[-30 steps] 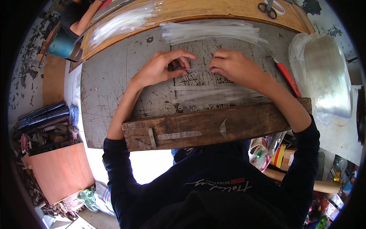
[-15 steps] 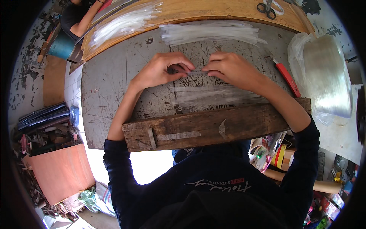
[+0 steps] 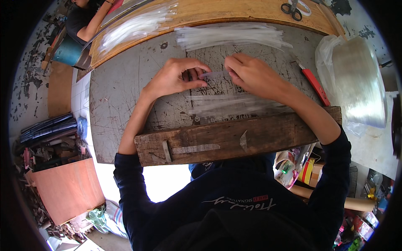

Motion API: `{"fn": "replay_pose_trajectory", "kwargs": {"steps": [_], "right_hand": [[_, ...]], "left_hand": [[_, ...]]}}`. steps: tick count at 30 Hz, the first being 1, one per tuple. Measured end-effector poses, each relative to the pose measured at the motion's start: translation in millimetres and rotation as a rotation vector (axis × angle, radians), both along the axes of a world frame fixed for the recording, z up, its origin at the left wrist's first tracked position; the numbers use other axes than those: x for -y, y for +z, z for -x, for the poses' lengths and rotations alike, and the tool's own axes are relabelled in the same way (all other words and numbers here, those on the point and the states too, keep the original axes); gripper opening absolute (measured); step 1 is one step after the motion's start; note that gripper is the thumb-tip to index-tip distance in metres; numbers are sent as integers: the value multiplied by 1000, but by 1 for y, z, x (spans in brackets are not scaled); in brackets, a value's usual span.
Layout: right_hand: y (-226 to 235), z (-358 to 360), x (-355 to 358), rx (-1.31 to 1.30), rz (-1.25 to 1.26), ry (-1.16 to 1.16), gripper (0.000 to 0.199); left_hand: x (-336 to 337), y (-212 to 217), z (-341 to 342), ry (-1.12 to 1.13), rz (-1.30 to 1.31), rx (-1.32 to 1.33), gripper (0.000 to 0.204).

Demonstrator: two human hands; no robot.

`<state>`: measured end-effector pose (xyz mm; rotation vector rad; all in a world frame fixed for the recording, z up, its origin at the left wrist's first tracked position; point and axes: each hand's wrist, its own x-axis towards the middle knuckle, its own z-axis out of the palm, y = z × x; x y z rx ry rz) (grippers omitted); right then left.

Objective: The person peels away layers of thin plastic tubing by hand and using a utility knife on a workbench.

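A short clear plastic strip (image 3: 217,74) spans the gap between my hands, above the scratched grey tabletop (image 3: 121,88). My right hand (image 3: 251,75) pinches its right end, with the fingers folded together. The strip's left end sits in front of the curled fingers of my left hand (image 3: 178,76), whose thumb and forefinger are spread apart. Just nearer to me, a loose layer of clear strips (image 3: 234,104) lies along a dark wooden beam (image 3: 197,142). Beyond my hands is a thick bundle of similar strips (image 3: 230,37).
A red cutter knife (image 3: 314,85) lies right of my right forearm, beside a large clear plastic roll (image 3: 358,83). On the far wooden board (image 3: 209,12) are more strips (image 3: 136,27), black scissors (image 3: 292,11) and a tape roll (image 3: 305,8). Another person's arm (image 3: 94,25) shows at far left.
The thumb and forefinger of my left hand have parted around the strip's end. My right hand has turned slightly, its fingers curling in, and more of the strip shows between the hands.
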<state>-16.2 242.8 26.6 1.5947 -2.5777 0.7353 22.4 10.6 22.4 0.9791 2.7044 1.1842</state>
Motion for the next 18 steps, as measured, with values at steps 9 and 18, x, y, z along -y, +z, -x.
{"fn": "replay_pose_trajectory", "kwargs": {"steps": [9, 18], "right_hand": [[-3, 2, -1, -53, -32, 0, 32], [-2, 14, -6, 275, 12, 21, 33]], "left_hand": [[1, -9, 2, 91, -234, 137, 22], [12, -17, 13, 195, -387, -9, 17]]}}
